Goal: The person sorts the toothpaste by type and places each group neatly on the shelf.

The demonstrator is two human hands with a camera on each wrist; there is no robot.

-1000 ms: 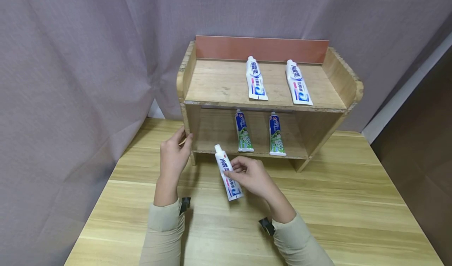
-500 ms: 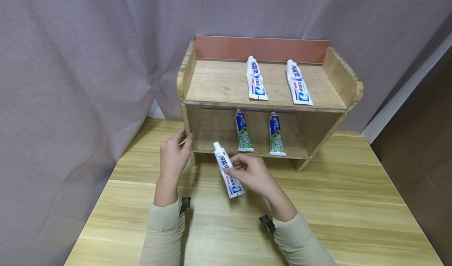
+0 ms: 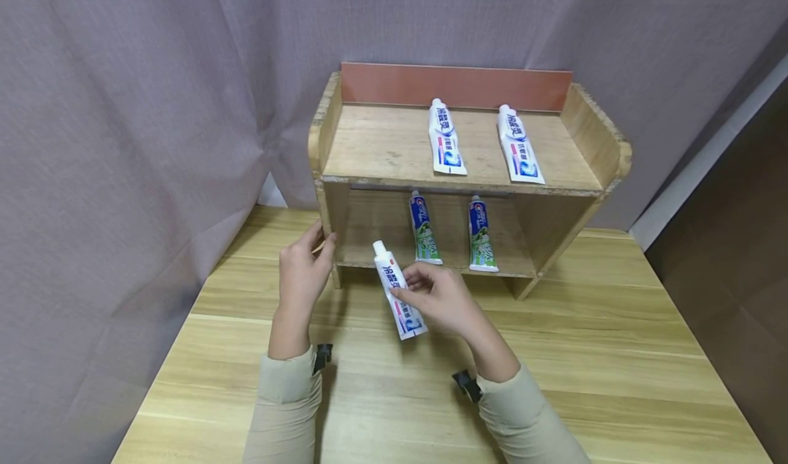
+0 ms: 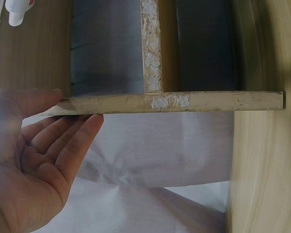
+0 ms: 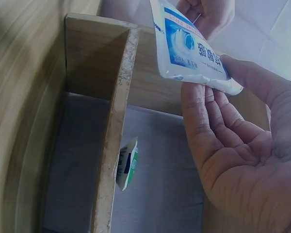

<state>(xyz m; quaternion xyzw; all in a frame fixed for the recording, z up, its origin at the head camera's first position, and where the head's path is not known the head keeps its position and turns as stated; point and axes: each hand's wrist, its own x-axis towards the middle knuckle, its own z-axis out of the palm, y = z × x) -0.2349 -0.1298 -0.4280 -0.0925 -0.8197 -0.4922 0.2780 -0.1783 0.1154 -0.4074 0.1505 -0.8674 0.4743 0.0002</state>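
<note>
My right hand (image 3: 420, 290) pinches a white and blue toothpaste tube (image 3: 397, 293) just above the table, its cap pointing at the shelf's lower opening. In the right wrist view the thumb and fingers of the right hand (image 5: 233, 145) hold the flat end of the tube (image 5: 189, 48). My left hand (image 3: 315, 250) grips the front edge of the wooden shelf's (image 3: 382, 142) left side panel, thumb on one face and fingers on the other. In the left wrist view the left hand (image 4: 43, 155) closes on that panel edge (image 4: 184, 101).
Two white tubes (image 3: 446, 139) (image 3: 520, 142) lie on the top shelf. Two blue and green tubes (image 3: 423, 230) (image 3: 481, 235) lie on the lower shelf, with bare board to their left. The wooden table (image 3: 585, 354) ends at grey curtains behind and to the left.
My right hand has carried the tube slightly up and toward the shelf. The left hand has stayed on the side panel.
</note>
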